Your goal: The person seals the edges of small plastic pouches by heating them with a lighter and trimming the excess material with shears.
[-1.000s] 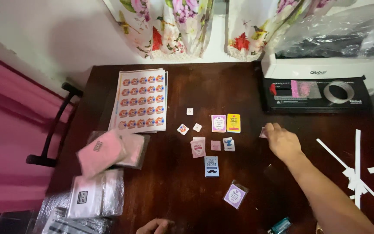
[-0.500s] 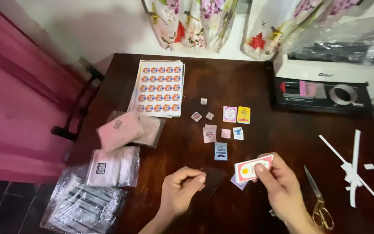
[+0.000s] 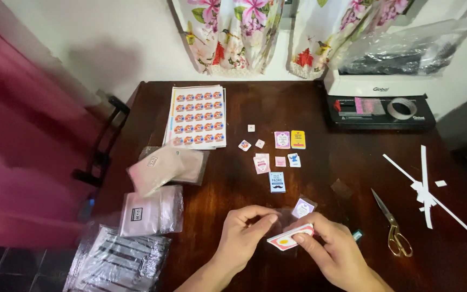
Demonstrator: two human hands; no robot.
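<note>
Right hand [image 3: 333,250] pinches small card stack [image 3: 290,237] above near surface [image 3: 320,108] edge; left hand [image 3: 244,230] fingers closed on clear sleeve [image 3: 283,217]. Risk: loose pinch lets cards fan, slip onto surface.

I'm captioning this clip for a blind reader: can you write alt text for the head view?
Two bare hands, left hand and right hand, hold a small card with a clear sleeve over a dark wooden table. Small cards, sticker sheets, plastic packets and scissors lie around.
</note>
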